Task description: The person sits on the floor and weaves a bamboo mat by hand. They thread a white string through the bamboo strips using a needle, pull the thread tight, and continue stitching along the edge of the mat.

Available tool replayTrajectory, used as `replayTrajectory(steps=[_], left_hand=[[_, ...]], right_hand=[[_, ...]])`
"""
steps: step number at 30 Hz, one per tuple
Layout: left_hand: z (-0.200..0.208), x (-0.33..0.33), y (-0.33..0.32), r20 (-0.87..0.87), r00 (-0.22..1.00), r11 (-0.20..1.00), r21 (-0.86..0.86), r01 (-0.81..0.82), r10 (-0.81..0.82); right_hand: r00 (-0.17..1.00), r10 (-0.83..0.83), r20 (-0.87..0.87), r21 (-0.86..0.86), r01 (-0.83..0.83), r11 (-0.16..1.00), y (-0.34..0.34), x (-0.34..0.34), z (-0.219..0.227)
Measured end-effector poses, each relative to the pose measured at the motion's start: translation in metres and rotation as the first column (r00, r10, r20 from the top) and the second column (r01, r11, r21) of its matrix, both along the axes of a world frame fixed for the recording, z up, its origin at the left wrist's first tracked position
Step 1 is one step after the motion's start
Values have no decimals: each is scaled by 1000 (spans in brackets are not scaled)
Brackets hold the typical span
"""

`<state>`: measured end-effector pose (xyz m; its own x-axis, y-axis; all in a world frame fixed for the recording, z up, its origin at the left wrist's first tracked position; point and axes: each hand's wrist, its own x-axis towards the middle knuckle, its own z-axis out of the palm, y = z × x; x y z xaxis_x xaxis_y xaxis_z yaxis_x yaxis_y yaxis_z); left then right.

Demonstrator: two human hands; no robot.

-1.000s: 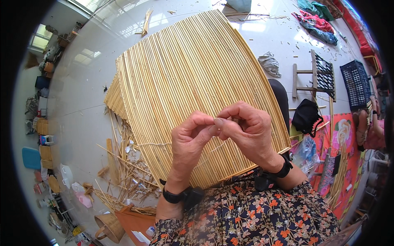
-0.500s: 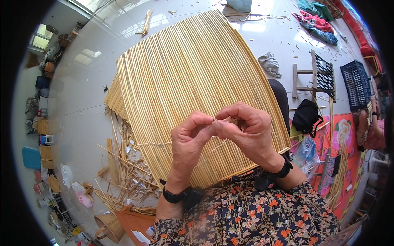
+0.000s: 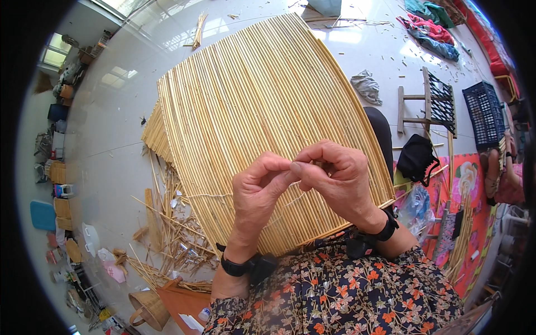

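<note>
A large mat of thin golden reed stalks [image 3: 251,100] lies across my lap, its stalks running side by side. Over its near part, my left hand [image 3: 258,181] and my right hand [image 3: 335,174] meet at the fingertips. Thumb and forefinger are pinched together on both, and what they hold is too fine to make out. A pale thread [image 3: 209,195] crosses the mat to the left of my left hand, and a loose stretch of it shows below my right hand. Each wrist wears a black strap.
A second reed piece [image 3: 155,131] pokes out under the mat's left edge. Cut stalks and scraps [image 3: 181,240] litter the floor at left, near a woven basket [image 3: 149,310]. To the right are a small wooden stool [image 3: 427,106], a black bag [image 3: 416,159] and a dark crate [image 3: 483,114].
My fingertips have shifted very slightly while staying pinched together. The mat and everything around it look the same.
</note>
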<state>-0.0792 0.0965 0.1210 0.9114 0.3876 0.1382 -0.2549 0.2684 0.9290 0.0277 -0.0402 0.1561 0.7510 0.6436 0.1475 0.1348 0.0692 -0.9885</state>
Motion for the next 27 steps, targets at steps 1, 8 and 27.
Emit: replayTrajectory(steps=[1,8,27], left_hand=[[1,0,0,-8,1000,1000,4,0,0],[12,0,0,-104,993,998,-56,42,-48],[15,-4,13,67,975,758,619,-206,211]], right_hand=[[1000,3,-2,-4,-3,1000,0,0,-1],[983,46,-178,-24,-51,998,-1,3,-2],[727,385,-568,163,-359,919,-3,14,-12]])
